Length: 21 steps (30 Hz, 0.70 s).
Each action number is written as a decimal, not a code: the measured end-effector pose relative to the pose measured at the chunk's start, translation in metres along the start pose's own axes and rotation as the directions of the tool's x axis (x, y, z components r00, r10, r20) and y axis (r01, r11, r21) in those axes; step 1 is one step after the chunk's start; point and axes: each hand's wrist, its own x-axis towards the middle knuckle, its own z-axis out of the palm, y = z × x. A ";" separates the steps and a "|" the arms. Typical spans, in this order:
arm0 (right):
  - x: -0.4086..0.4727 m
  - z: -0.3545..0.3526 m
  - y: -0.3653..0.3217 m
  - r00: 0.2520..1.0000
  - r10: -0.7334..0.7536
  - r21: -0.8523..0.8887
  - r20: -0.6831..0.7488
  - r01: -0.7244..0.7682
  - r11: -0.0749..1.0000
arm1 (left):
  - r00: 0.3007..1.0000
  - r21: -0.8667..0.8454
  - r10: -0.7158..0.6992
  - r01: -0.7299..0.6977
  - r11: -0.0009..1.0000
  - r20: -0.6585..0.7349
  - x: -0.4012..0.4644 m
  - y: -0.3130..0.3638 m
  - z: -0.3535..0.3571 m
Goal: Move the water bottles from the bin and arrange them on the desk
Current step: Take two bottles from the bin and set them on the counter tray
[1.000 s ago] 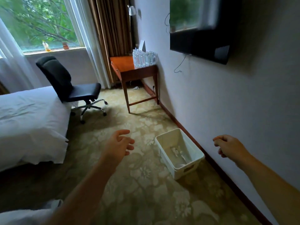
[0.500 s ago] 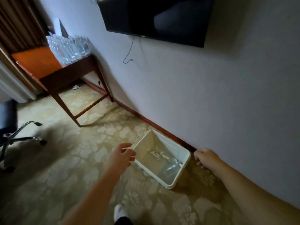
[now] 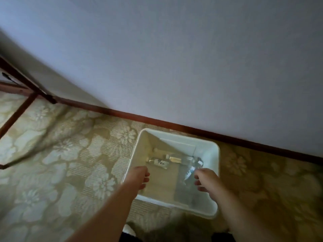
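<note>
Neither hand holds anything: the left hand (image 3: 138, 177) hangs over the near-left rim of a white plastic bin (image 3: 214, 151), fingers loosely curled, while the right hand (image 3: 207, 180) reaches into the bin's right side, fingers loosely bent and spread, just beside a clear water bottle (image 3: 192, 167). Motion blur leaves it unclear whether the right fingertips touch that bottle. It lies on its side on the bin floor, slanting toward the far-right corner. Two more bottles lie flat further left: one with a dark-printed label (image 3: 160, 162) nearest the left hand, and another with a white cap (image 3: 172, 158) just behind it, close together. Behind them, something pale (image 3: 157, 150) is too blurred to identify. Beneath the bin spreads a green floral carpet (image 3: 61, 154), close to a dark red skirting board (image 3: 157, 120) below a pale wall (image 3: 174, 58). At far left, the desk's wooden legs (image 3: 15, 116) enter the picture.
</note>
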 end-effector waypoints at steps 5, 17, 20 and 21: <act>0.149 0.057 0.077 0.996 0.064 0.052 -0.065 -0.061 0.997 | 0.989 -0.060 -0.149 0.150 0.987 0.027 0.156 -0.065 0.050; 0.356 0.120 0.144 0.934 0.193 0.202 -0.301 -0.135 0.970 | 0.985 -0.229 -0.172 0.174 0.958 0.029 0.398 -0.120 0.151; 0.351 0.111 0.141 0.947 0.201 0.216 -0.250 -0.148 0.965 | 0.973 -0.298 -0.223 0.197 0.934 -0.055 0.408 -0.123 0.154; 0.341 0.107 0.140 0.955 0.202 0.253 -0.218 -0.145 0.957 | 0.976 -0.291 -0.202 0.170 0.942 -0.083 0.398 -0.120 0.153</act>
